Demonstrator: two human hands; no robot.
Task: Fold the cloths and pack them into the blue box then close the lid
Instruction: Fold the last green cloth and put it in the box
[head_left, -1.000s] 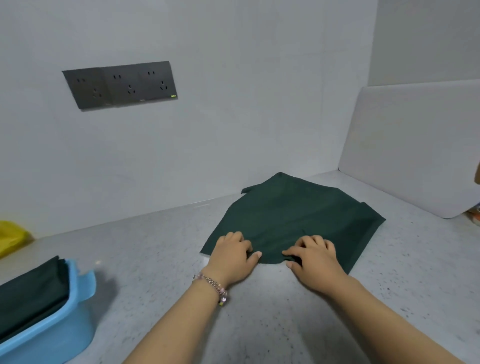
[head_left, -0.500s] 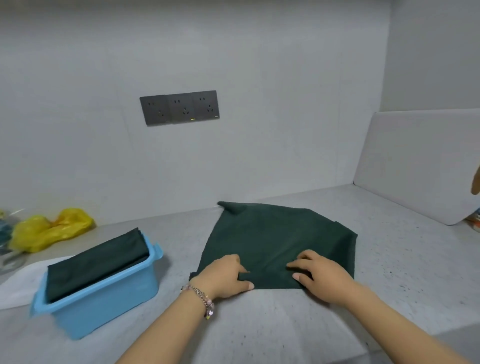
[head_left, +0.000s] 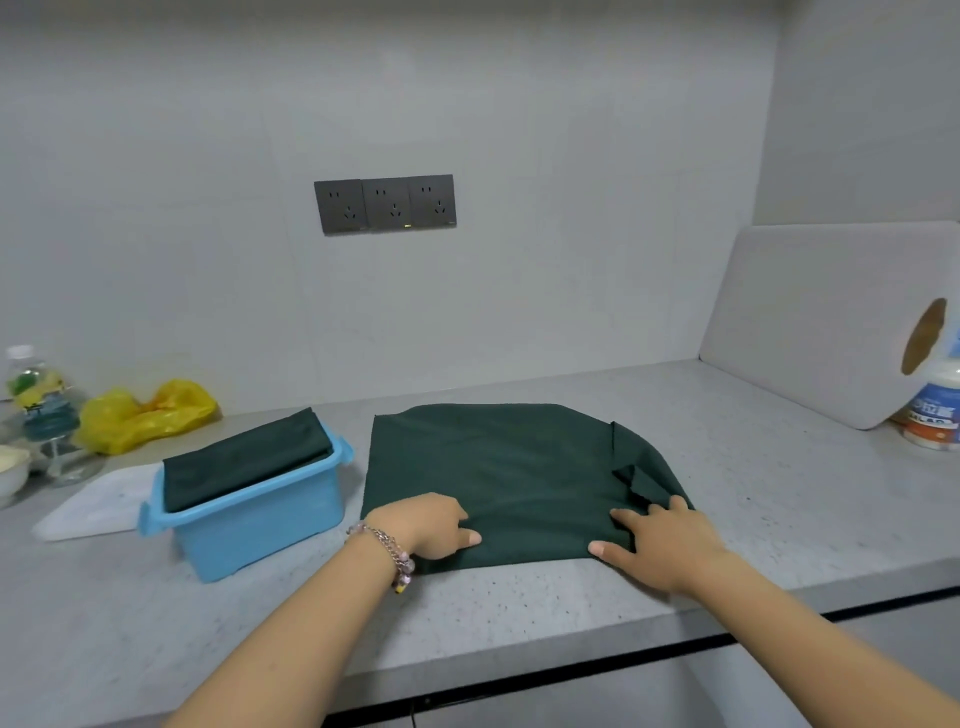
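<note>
A: Here we are at the grey counter (head_left: 519, 613), and a dark green cloth (head_left: 498, 467) lies spread flat near the middle, its near edge close to the counter's front.

B: Both hands are on that near edge. The left hand (head_left: 421, 525) sits at the near left corner with its fingers curled in on the fabric, thumb pointing right. It looks like a grip, and there's a beaded bracelet (head_left: 387, 551) on that wrist.

A: And the right hand (head_left: 660, 540)?

B: Spread wide, fingers straight, lying flat across the near right corner. Just above it the cloth has a small fold standing up along its right side.

A: Over to the left, the blue box (head_left: 260, 519) stands just beside the cloth, lid off, with another folded dark cloth (head_left: 244, 462) poking above the rim.

B: A white lid (head_left: 93, 504) lies flat behind the box on its left. Further left, a yellow bag (head_left: 145, 415) and a bottle (head_left: 31, 384) against the wall.

A: Sockets (head_left: 384, 203) up on the wall, and a pale board (head_left: 810, 322) leaning at the far right.
</note>
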